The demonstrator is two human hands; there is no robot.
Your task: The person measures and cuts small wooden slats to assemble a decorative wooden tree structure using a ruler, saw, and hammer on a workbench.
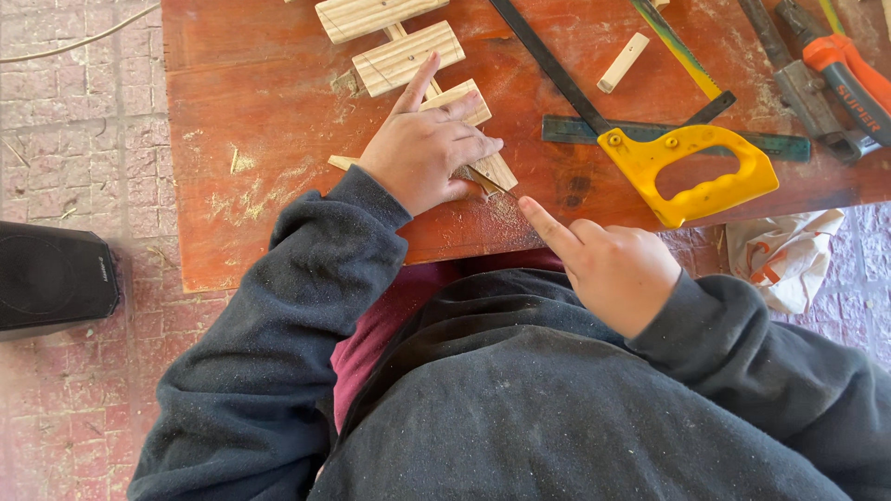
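Observation:
My left hand [425, 148] lies flat on a small wooden assembly [406, 57] of pale wood blocks fixed across a thin stick, pressing down the nearest block [492, 169] on the reddish-brown table [260, 102]. The index finger stretches up toward the second block. My right hand [613, 264] hovers at the table's near edge, its index finger pointing at the end of the pressed block, the other fingers curled. It holds nothing. Sawdust lies around the blocks.
A hand saw with a yellow handle [691, 167] lies right of the blocks over a dark metal ruler [789, 144]. A small wood dowel [623, 62] and orange-handled tools [840, 79] lie farther right. A black speaker [51, 276] stands on the brick floor, left.

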